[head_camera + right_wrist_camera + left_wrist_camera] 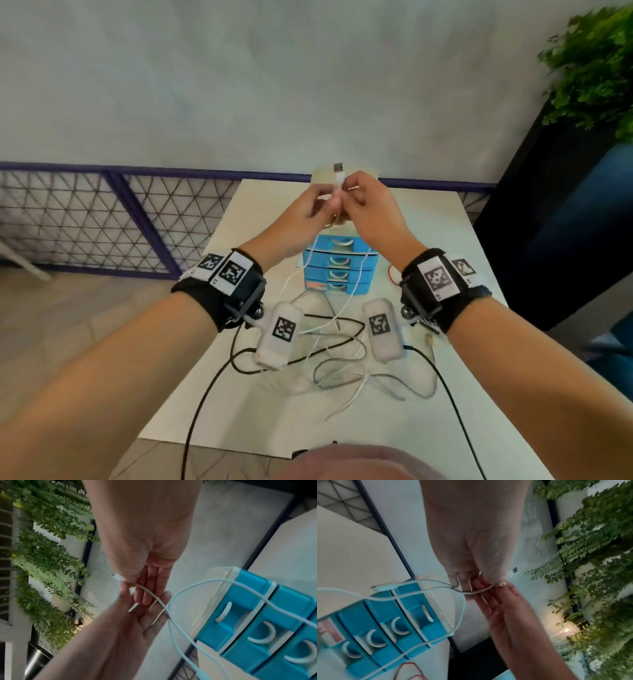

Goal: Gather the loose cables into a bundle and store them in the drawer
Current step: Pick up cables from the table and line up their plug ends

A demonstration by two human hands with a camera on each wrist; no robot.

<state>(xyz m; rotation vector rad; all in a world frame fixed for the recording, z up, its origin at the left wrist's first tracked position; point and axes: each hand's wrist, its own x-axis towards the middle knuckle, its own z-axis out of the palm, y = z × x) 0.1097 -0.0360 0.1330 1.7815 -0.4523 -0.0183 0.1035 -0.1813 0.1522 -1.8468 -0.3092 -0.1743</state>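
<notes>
Both hands are raised above the blue drawer unit [337, 274] and meet on one white cable [356, 284]. My left hand [333, 206] pinches it just under the USB plug [338, 168], which points up. My right hand [350, 194] pinches the same cable beside the left fingers. Two strands hang from the hands past the drawers to the table. In the left wrist view the cable [476, 592] crosses my left hand [481, 582]; in the right wrist view the cable [150, 595] runs under my right hand [135, 586]. A braided cable [342, 363] and a dark cable [329, 318] lie loose on the table.
The white table [445, 240] holds the drawer unit [385, 628] [265, 628], whose drawers look closed. A red rubber band [394, 274] [409, 669] lies to its right. A mesh fence [102, 219] runs behind, and a plant [596, 68] stands at far right.
</notes>
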